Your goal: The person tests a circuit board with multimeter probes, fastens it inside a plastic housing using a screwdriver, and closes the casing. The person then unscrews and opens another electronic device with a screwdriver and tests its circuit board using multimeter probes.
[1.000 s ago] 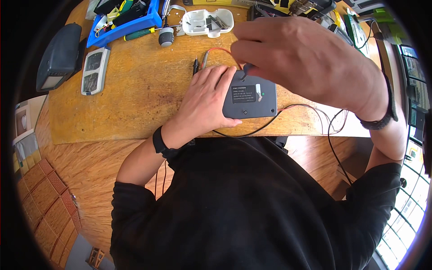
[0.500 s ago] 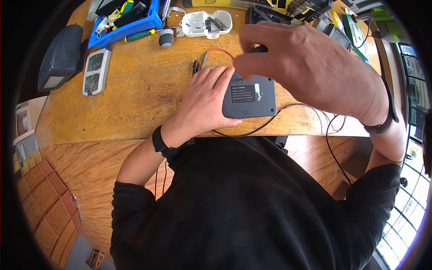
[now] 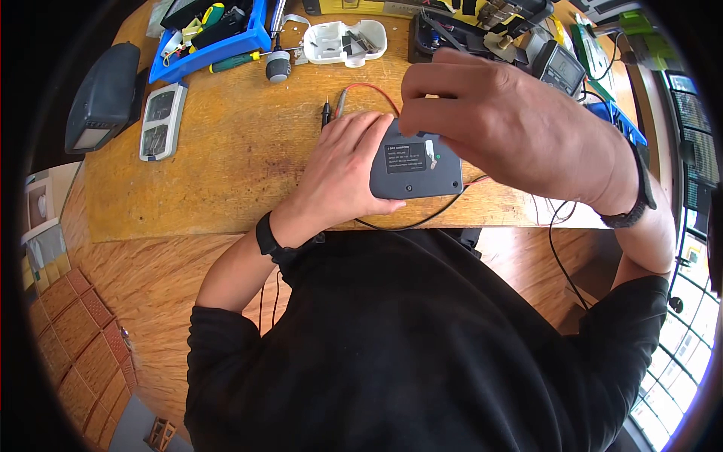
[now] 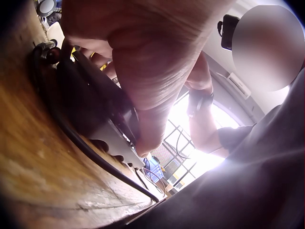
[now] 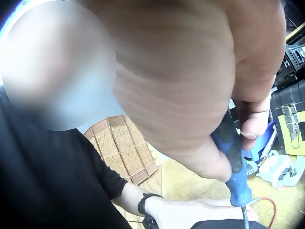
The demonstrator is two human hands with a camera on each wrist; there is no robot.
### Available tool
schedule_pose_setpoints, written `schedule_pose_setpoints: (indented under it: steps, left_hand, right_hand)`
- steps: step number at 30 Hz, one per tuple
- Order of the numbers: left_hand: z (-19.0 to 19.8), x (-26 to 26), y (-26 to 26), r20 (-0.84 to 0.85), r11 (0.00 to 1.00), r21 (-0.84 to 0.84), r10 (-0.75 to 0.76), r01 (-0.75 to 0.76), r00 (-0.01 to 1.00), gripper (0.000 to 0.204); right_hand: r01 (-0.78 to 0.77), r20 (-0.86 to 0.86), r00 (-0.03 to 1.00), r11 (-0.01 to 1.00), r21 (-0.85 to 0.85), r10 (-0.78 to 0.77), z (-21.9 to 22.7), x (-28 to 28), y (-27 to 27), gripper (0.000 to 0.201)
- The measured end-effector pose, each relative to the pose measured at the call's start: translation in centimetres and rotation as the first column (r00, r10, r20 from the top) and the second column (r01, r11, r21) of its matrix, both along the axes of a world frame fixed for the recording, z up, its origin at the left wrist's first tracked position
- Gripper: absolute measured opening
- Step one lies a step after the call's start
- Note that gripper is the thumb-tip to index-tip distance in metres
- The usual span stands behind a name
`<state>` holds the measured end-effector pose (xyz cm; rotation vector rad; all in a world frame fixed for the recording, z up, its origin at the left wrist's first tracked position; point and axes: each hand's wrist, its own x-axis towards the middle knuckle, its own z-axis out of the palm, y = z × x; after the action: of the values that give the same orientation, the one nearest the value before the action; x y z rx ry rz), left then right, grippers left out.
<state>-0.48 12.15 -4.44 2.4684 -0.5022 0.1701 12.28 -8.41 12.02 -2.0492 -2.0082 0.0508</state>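
A dark grey battery charger (image 3: 393, 184) lies label side up near the table's front edge. My left hand (image 3: 335, 166) grips its left side, thumb along the near edge and fingers over the far side. In the right wrist view, my right hand (image 5: 190, 90) pinches the handle of a blue and black screwdriver (image 5: 239, 188), which stands shaft down over the charger. Seen from the head, the right hand (image 3: 520, 124) covers the charger's far right corner and hides most of the tool. Screw holes show along the charger's near side.
Behind the hands sit a white box (image 3: 324, 49) with small metal parts, a blue tool tray (image 3: 260, 38) and a green-handled screwdriver (image 3: 235, 62). A multimeter (image 3: 563, 68) stands back right. Black test probe (image 3: 326, 114) lies left of the charger; a black cable (image 3: 429, 221) runs along its front.
The right hand's fingers, spread apart half a second ago, have drawn together again around the screwdriver handle, and the hand sits slightly lower. My left hand and the charger have stayed put.
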Motion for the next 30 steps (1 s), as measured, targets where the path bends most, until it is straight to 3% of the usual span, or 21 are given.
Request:
schedule_pose_setpoints:
  steps: [2,4,5,6,8,12,14,15,17,18,20,24,26,27,29,30]
  left_hand:
    - [-0.1,0.0,0.0,0.03,1.0,0.003,0.007,-0.007,1.0,0.112]
    - [0.1,0.0,-0.1,-0.006,1.0,-0.012,0.004,-0.004,1.0,0.112]
    - [0.1,0.1,-0.1,-0.005,1.0,-0.01,0.001,-0.001,1.0,0.112]
    - [0.0,0.1,0.0,0.004,1.0,0.012,-0.001,0.001,1.0,0.112]
    - [0.0,0.1,0.0,0.014,0.999,0.033,-0.001,0.0,1.0,0.111]
    - [0.1,0.0,0.0,-0.004,0.999,0.036,-0.003,0.003,1.0,0.111]
    - [0.0,0.0,0.0,0.026,1.0,0.02,0.0,-0.001,1.0,0.111]
    - [-0.1,0.0,0.0,0.025,1.0,0.008,-0.002,0.002,1.0,0.111]
    - [-0.1,0.0,0.0,0.024,1.0,-0.004,-0.005,0.005,1.0,0.11]
    - [0.0,0.0,0.0,0.026,1.0,-0.006,-0.003,0.003,1.0,0.11]
    - [0.0,0.0,0.0,0.029,1.0,-0.009,0.0,0.0,1.0,0.11]
    - [0.1,0.0,0.0,0.031,1.0,0.012,-0.002,0.001,1.0,0.111]
    - [0.1,0.0,0.0,0.037,1.0,0.007,-0.003,0.002,0.999,0.111]
    - [0.1,0.0,0.0,0.024,1.0,0.004,-0.007,0.007,1.0,0.111]
    - [0.1,0.0,0.1,0.012,1.0,0.003,-0.012,0.012,1.0,0.111]
    - [0.1,0.0,0.0,0.015,1.0,0.005,-0.012,0.012,1.0,0.112]
  right_hand:
    - [0.03,-0.067,0.997,1.0,0.009,-0.029,0.3,-1.0,0.0,0.032]
    - [0.382,0.225,0.917,0.89,-0.25,-0.33,1.3,-2.1,0.2,0.029]
    - [0.283,0.217,0.951,0.899,-0.334,-0.219,1.8,-1.3,0.0,0.028]
    - [0.285,0.217,0.951,0.899,-0.333,-0.221,1.7,-1.0,0.0,0.028]
    - [0.181,0.04,0.983,0.975,-0.127,-0.177,1.4,-0.6,0.2,0.028]
    - [0.022,-0.009,1.0,1.0,-0.007,-0.022,-0.3,0.5,0.0,0.032]
    - [0.192,-0.09,0.977,0.981,-0.006,-0.192,-0.3,-0.4,0.2,0.037]
    - [0.191,-0.091,0.978,0.982,-0.005,-0.19,0.3,-0.9,0.2,0.037]
    - [0.412,0.147,0.911,0.856,-0.312,-0.384,1.9,-1.6,0.3,0.041]
    - [0.413,0.147,0.911,0.855,-0.313,-0.385,1.6,-1.4,0.1,0.041]
    - [0.16,-0.056,0.985,0.985,-0.064,-0.164,0.6,-0.4,-0.1,0.041]
    - [-0.025,-0.11,0.994,0.999,-0.022,0.023,0.3,0.0,0.2,0.041]
    - [0.128,-0.126,0.984,0.992,-0.006,-0.128,0.1,-0.7,-0.1,0.036]
    - [0.127,-0.126,0.984,0.992,-0.006,-0.127,0.5,-1.0,-0.1,0.036]
    - [0.374,0.102,0.927,0.873,-0.313,-0.361,1.6,-1.5,0.0,0.037]
    - [0.375,0.103,0.927,0.873,-0.313,-0.362,1.5,-1.4,-0.2,0.037]
